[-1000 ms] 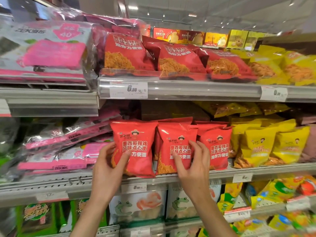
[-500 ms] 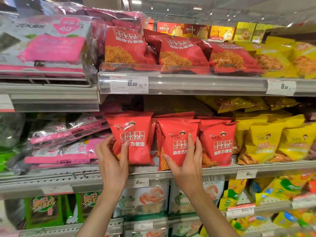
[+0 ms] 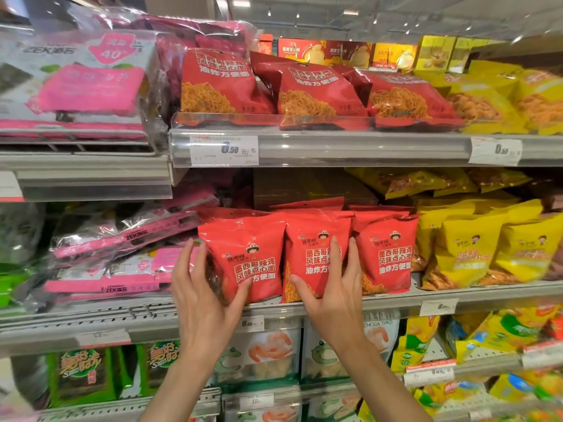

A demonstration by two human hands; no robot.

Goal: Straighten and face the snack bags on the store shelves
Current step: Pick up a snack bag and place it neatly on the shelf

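The left hand [image 3: 203,295] gripped the left red noodle-snack bag [image 3: 246,257] (thumb in front) — the right hand [image 3: 332,295] gripped the middle red bag [image 3: 313,254], both upright on the middle shelf [image 3: 396,303].

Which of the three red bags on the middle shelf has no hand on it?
The right red bag, beside the yellow bags. The left hand grips the left red bag; the right hand grips the middle red bag.

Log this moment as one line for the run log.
left hand grips left red snack bag | right hand grips middle red snack bag | both upright on middle shelf
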